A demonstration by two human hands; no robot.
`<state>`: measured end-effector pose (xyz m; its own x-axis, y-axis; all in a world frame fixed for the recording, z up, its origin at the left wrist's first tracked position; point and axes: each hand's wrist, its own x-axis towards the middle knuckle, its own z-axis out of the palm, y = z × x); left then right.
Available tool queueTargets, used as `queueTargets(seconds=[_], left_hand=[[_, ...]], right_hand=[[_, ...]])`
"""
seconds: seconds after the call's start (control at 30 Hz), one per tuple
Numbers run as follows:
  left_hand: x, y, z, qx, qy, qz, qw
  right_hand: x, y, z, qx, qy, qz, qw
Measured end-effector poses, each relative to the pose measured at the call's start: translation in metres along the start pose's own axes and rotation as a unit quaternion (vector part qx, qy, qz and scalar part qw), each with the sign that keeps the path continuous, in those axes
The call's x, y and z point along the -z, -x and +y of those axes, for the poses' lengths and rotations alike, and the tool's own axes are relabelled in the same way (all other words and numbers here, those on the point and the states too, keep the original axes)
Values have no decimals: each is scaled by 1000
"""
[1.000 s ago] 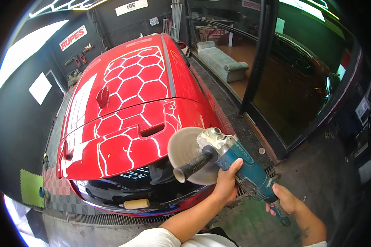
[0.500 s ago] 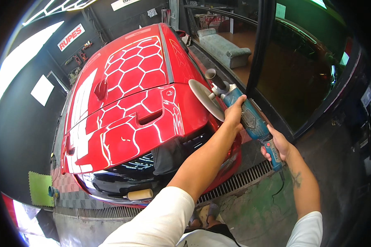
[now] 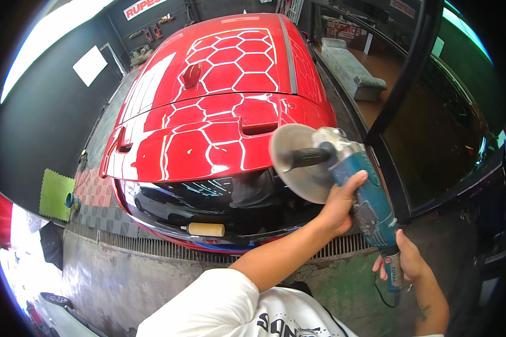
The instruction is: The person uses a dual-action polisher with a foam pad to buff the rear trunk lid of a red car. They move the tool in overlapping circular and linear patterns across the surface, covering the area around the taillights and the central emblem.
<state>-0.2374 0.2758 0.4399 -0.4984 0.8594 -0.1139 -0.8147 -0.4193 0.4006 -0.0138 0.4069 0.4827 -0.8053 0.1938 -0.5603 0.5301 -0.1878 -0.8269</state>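
A blue-green car polisher (image 3: 372, 210) with a silver head is held at the rear right corner of a red car (image 3: 208, 140). My left hand (image 3: 346, 202) is closed round its body just behind the head. Lower down, my right hand (image 3: 406, 258) wraps the rear handle, from which a black cord hangs. The round pale pad (image 3: 312, 185) overlaps the edge of the spoiler and the dark rear window in view; whether it touches them I cannot tell. A black side handle (image 3: 309, 157) sticks out in front of the pad, held by neither hand.
A cream bottle (image 3: 207, 229) lies on the ledge under the rear window. A floor drain grate (image 3: 343, 245) runs behind the car. Glass panels in a black frame (image 3: 399, 84) stand close on the right. A green mat (image 3: 56, 194) leans at the left wall.
The polisher has moved right and down in view and has turned, so its pad shows broader than before. The view has shifted, with the car lying further right. Both hands keep their grip.
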Motion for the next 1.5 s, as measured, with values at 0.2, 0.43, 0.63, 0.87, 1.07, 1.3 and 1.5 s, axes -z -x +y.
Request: queueTargets(seconds=[0.2, 0.43, 0.63, 0.87, 1.07, 1.3, 1.5], left_hand=[[28, 96, 69, -61, -5, 15, 998], [67, 140, 120, -89, -37, 19, 995], [71, 78, 116, -52, -57, 23, 997], [67, 25, 152, -14, -73, -74, 995], [60, 78, 121, -16, -63, -54, 996], [71, 22, 156, 1, -116, -99, 988], [70, 52, 146, -1, -100, -56, 993]], right_hand=[[-97, 16, -52, 8, 98, -135, 986], [-174, -5, -27, 62, -44, -217, 973], [-171, -4, -29, 127, -100, -152, 975], [-166, -50, -41, 175, -109, -132, 970], [-165, -9, -21, 137, -121, -175, 967], [-166, -53, -37, 161, -125, -125, 971], [-169, -36, -24, 154, -131, -170, 964]])
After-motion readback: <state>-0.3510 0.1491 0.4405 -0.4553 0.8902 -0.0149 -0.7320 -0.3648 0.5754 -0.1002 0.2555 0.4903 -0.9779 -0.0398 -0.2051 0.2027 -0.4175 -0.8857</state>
